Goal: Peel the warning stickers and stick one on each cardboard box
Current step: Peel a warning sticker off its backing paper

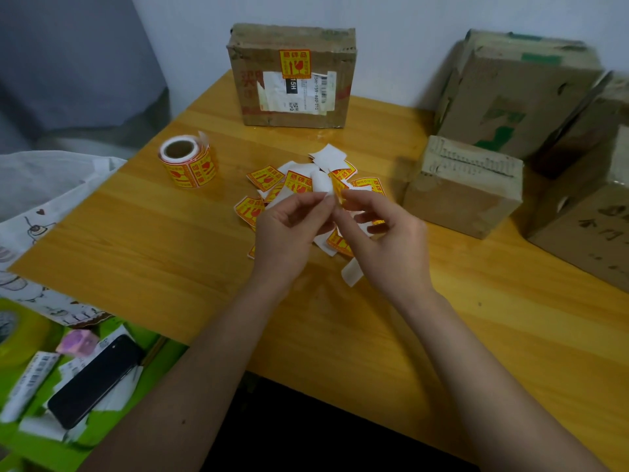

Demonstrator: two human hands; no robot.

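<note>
**Mid-peel: sticker could fold on itself or tear**

Largest first. The orange wood-grain counter [136, 233] carries the plain brown cardboard boxes at your right, i.e. the small one [463, 189] nearest the hands w/ bigger ones behind it, none showing a sticker from this view. The worn brown cardboard box w/ the white shipping label [292, 76], standing at the far edge, already wears one yellow-and-red sticker. So most of the job looks left to do.

Risks, as I judge them:
- The scattered pile of yellow-and-red warning stickers and white backing scraps [272, 178] lies right under your hands; a freed adhesive face could catch a loose scrap.
- Pull too fast or at a sharp angle & the sticker may curl and stick to itself, or rip at the corner.
- The roll of yellow-and-red stickers [187, 161] stands well apart at left, so no snag there.

Position: your left hand [289, 233] pinches the white backing paper [321, 182]; your right hand [381, 240] pinches the yellow-and-red sticker being peeled [337, 189]. Both hands closed on it, held above the pile, near the small box.
</note>
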